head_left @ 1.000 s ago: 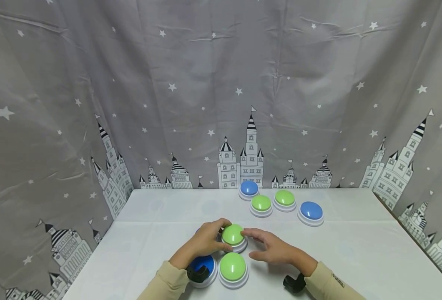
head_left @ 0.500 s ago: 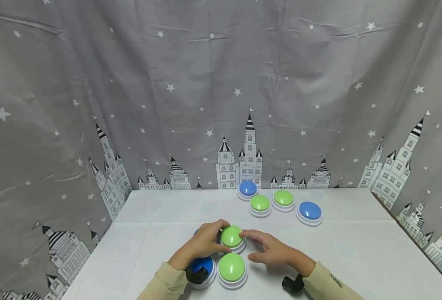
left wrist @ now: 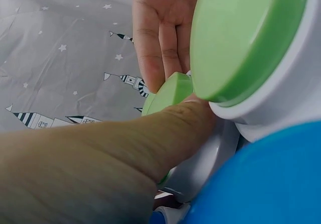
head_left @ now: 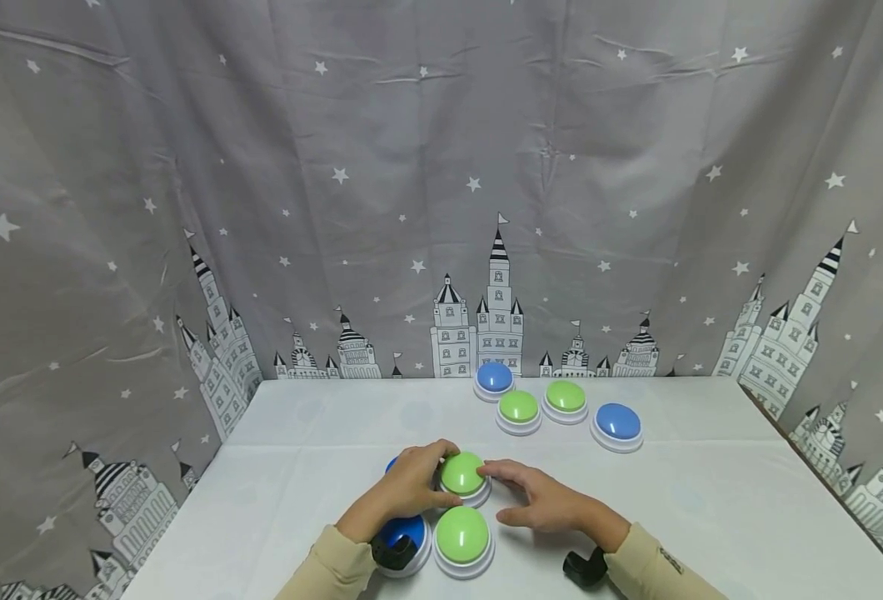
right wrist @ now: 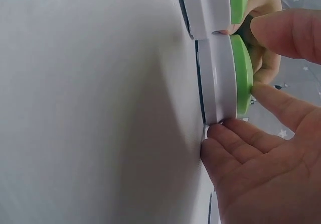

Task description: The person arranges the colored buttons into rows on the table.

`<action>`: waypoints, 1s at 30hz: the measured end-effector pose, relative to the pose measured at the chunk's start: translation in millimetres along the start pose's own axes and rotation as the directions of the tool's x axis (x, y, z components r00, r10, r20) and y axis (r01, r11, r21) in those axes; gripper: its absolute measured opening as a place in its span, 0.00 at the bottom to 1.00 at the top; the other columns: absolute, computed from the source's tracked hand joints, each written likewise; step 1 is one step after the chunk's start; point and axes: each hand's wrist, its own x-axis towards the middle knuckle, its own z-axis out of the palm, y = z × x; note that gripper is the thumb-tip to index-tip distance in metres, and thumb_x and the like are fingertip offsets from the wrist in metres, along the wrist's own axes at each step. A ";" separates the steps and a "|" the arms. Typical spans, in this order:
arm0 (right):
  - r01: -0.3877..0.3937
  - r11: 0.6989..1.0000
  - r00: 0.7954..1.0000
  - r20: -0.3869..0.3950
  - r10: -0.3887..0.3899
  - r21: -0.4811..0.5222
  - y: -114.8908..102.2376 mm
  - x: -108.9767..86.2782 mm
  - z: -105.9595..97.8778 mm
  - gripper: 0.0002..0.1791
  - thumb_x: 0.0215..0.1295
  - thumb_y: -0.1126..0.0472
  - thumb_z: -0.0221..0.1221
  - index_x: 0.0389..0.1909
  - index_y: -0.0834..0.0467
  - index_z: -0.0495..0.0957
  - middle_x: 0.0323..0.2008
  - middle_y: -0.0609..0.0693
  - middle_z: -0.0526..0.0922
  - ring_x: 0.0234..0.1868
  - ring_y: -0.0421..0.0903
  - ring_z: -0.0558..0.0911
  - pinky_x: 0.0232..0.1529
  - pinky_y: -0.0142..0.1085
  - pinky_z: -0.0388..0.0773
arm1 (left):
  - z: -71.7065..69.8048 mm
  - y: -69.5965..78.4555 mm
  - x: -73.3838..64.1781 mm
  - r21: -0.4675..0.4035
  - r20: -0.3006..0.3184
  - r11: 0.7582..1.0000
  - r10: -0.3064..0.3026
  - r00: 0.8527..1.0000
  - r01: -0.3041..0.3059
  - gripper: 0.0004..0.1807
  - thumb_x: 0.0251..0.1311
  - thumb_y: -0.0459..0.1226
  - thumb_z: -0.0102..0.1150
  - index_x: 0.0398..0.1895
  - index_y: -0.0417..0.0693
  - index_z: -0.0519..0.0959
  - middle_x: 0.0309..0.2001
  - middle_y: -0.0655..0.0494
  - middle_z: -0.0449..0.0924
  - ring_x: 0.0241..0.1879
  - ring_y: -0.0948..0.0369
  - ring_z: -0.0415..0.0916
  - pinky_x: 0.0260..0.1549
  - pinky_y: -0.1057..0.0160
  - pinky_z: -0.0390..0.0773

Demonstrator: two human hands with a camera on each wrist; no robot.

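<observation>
One left hand (head_left: 410, 482) curls round the rear green dome button (head_left: 461, 475), just behind the front green dome button (head_left: 462, 537), in the head view; left wrist view: thumb (left wrist: 175, 128) between both. Right wrist view: the right hand (right wrist: 268, 166) touches the rear one, fingers extended, presumably steadying it.

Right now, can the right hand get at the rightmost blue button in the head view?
Probably yes: no other button lies between the right hand and the rightmost blue button. It would first have to leave the green button its fingers touch.
</observation>
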 end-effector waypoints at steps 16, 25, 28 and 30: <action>-0.011 1.000 0.999 0.040 0.010 0.028 5.4 6.0 -8.2 0.33 0.67 0.59 0.61 0.71 0.56 0.63 0.71 0.48 0.65 0.72 0.48 0.62 0.71 0.39 0.57 | -14.3 4.3 4.9 -0.070 0.077 0.997 -0.015 0.997 0.020 0.35 0.54 0.54 0.71 0.61 0.49 0.71 0.57 0.55 0.74 0.58 0.52 0.72 0.59 0.47 0.70; -0.038 0.998 0.999 -0.032 0.039 0.041 10.1 3.9 -19.7 0.29 0.68 0.62 0.60 0.68 0.60 0.65 0.67 0.57 0.69 0.67 0.59 0.68 0.69 0.53 0.61 | -12.3 14.8 26.9 -0.051 0.040 0.998 -0.020 0.999 0.022 0.30 0.61 0.52 0.66 0.61 0.46 0.73 0.59 0.52 0.74 0.63 0.52 0.69 0.62 0.48 0.69; -0.067 0.998 0.993 -0.093 0.067 0.000 12.2 3.0 -26.9 0.28 0.68 0.62 0.61 0.67 0.62 0.67 0.66 0.59 0.70 0.67 0.61 0.68 0.68 0.55 0.60 | -12.6 21.6 40.7 -0.020 0.022 1.000 -0.018 1.000 0.019 0.29 0.62 0.51 0.65 0.60 0.46 0.74 0.59 0.51 0.75 0.61 0.52 0.71 0.60 0.49 0.71; -0.096 0.995 0.988 -0.128 0.091 -0.036 14.1 2.6 -31.5 0.28 0.68 0.62 0.61 0.67 0.62 0.67 0.66 0.59 0.70 0.67 0.61 0.68 0.68 0.55 0.60 | -13.3 24.9 50.0 -0.014 0.014 1.000 -0.022 1.000 0.022 0.28 0.62 0.49 0.65 0.60 0.45 0.74 0.58 0.49 0.75 0.61 0.52 0.71 0.59 0.49 0.72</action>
